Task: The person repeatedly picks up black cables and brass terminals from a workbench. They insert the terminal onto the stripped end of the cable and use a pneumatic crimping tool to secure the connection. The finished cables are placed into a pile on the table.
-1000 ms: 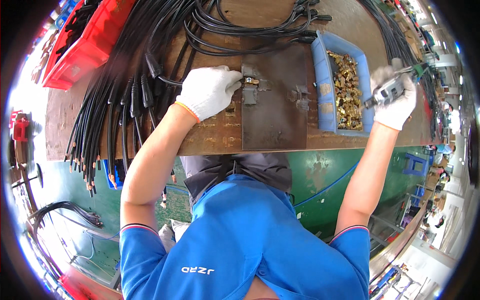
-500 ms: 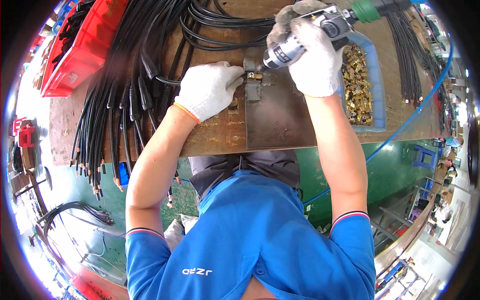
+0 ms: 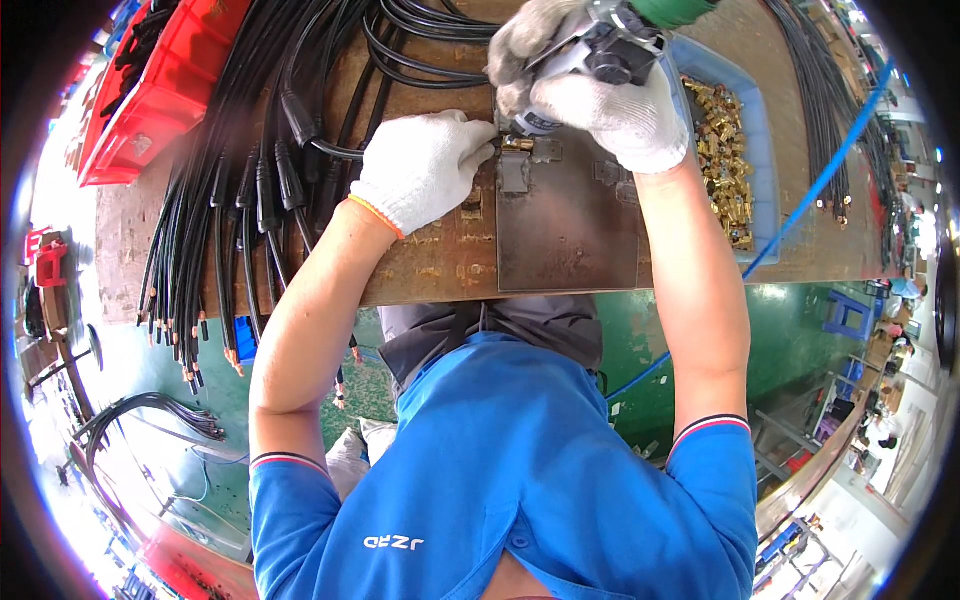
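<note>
My left hand (image 3: 420, 170), in a white knitted glove, pinches the end of a black cable (image 3: 337, 151) that comes in from the left. Just beyond its fingertips, a small brass fitting (image 3: 517, 143) lies in a metal holder on a dark steel plate (image 3: 565, 245). My right hand (image 3: 625, 122), gloved with greyed fingers, wraps round a silver and black power driver (image 3: 612, 52) with a green rear end. The driver's nose points down right over the far side of the fitting; its tip is hidden, so contact cannot be told.
A blue bin of brass fittings (image 3: 765, 170) stands right of my right hand. Bundled black cables (image 3: 230, 130) cover the left of the table, beside a red bin (image 3: 165, 110). Coiled cables (image 3: 430, 45) lie at the back. A blue air hose (image 3: 830, 170) crosses on the right.
My right hand has brought the driver left and tilted its nose down over the fitting. The left hand stays almost in place at the cable end.
</note>
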Available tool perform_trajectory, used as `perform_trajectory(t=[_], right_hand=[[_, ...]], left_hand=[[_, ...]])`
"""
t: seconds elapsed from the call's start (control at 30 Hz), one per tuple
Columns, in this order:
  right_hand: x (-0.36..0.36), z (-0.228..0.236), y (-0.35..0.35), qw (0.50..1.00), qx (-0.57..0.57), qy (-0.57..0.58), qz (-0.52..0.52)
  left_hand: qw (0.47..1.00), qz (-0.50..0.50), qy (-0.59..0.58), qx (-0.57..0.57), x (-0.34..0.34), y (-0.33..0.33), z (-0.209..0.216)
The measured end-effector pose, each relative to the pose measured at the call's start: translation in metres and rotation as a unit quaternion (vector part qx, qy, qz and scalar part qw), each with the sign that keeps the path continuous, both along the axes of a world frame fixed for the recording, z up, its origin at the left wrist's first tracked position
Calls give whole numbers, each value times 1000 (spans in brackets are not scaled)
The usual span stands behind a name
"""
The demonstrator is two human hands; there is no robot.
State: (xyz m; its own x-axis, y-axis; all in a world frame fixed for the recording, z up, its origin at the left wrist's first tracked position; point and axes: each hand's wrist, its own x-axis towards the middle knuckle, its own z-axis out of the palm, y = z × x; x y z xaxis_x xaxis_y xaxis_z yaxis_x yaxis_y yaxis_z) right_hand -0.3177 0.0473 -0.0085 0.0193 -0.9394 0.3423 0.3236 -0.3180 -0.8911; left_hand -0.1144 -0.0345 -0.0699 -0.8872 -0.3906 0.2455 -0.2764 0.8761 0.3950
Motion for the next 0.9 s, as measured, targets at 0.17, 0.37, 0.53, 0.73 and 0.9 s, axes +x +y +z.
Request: perform_trajectory(t=[0.17,0.37,0.53,0.73,0.9], right_hand=[[-15,11,-2,986,-12,147,83],[1,8,-11,999,13,26,45],[16,-8,-4,995,19,-2,-96],[25,-25,-3,985,-17,18,-170],[16,-29,0,988,-33,42,-142]], left_hand=[[1000,2,-20,-6,0,-2,1],[1000,8,-23,-11,-1,-1,1],[999,16,-33,-19,-1,3,3],[999,-5,32,-29,-2,1,-8],[1000,2,11,-27,-2,1,-6]])
